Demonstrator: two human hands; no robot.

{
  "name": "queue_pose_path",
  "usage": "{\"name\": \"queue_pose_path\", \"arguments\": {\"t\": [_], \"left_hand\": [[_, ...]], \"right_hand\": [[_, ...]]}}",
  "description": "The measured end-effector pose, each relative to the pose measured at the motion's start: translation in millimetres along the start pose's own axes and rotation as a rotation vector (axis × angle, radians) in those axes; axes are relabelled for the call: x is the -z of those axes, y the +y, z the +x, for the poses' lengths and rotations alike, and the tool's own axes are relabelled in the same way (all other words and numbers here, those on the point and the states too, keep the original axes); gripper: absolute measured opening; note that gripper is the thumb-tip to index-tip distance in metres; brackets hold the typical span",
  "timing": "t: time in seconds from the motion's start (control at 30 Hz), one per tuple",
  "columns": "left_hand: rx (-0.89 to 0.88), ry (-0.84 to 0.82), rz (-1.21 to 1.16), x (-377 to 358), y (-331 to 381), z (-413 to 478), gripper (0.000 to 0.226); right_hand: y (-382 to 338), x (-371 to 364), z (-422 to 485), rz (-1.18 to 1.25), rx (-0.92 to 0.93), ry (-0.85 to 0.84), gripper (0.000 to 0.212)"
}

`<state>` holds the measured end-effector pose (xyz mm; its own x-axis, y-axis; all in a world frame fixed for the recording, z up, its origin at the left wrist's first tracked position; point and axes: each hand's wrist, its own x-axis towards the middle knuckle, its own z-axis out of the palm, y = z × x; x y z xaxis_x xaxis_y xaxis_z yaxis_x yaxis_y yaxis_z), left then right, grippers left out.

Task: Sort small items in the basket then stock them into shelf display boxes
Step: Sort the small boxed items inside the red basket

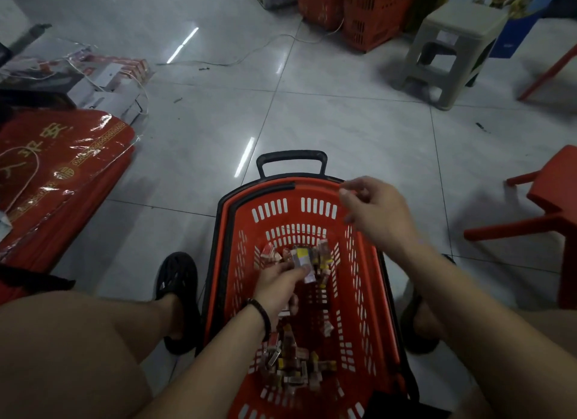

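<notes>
While the left hand [279, 283] works inside the basket [312, 189], its grip holding a stack of packs [302, 258], the right hand [376, 214] hangs over the far rim, grip unclear. Best gather like packs squarely before lifting out; more lie at the near end.

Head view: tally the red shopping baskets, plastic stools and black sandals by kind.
Red shopping baskets: 3, one near, two at the back
Plastic stools: 2, one grey, one red
Black sandals: 2
Total: 7
A red leg at the top right edge is uncounted.
</notes>
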<state>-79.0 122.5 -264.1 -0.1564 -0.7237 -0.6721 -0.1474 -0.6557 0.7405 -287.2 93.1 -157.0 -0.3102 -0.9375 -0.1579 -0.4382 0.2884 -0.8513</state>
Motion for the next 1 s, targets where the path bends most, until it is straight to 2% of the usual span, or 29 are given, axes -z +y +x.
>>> {"name": "queue_pose_path", "arguments": {"t": [0.1, 0.2, 0.27, 0.4, 0.53, 0.67, 0.77, 0.83, 0.87, 1.0], "left_hand": [[0.141, 0.089, 0.068, -19, -48, 43, 0.011], [0.218, 0.174, 0.038, -38, -96, 86, 0.018], [0.252, 0.175, 0.077, -48, -117, 110, 0.025], [0.206, 0.072, 0.209, -68, -138, 144, 0.026], [0.229, 0.086, 0.257, -81, -160, 168, 0.034], [0.257, 0.080, 0.177, -80, -177, 180, 0.013], [0.256, 0.082, 0.172, -77, -197, 192, 0.018], [0.260, 0.063, 0.159, -73, -223, 209, 0.040], [0.251, 0.064, 0.183, -71, -234, 216, 0.042], [0.244, 0.138, 0.236, -73, -188, 186, 0.032]], "right_hand": [[11, 16, 16, 0.090, -0.113, 0.046, 0.015], [22, 16, 19, 0.058, -0.112, -0.024, 0.016], [27, 14, 20, -0.012, -0.080, -0.053, 0.015], [33, 11, 20, -0.164, -0.047, -0.164, 0.015], [41, 5, 22, -0.244, -0.061, -0.225, 0.018], [49, -5, 27, -0.304, -0.087, -0.239, 0.028], [48, -10, 27, -0.331, -0.069, -0.251, 0.027], [48, -11, 24, -0.334, -0.071, -0.265, 0.025], [48, -11, 23, -0.344, -0.068, -0.266, 0.024], [51, -11, 21, -0.346, -0.074, -0.254, 0.024]]}}
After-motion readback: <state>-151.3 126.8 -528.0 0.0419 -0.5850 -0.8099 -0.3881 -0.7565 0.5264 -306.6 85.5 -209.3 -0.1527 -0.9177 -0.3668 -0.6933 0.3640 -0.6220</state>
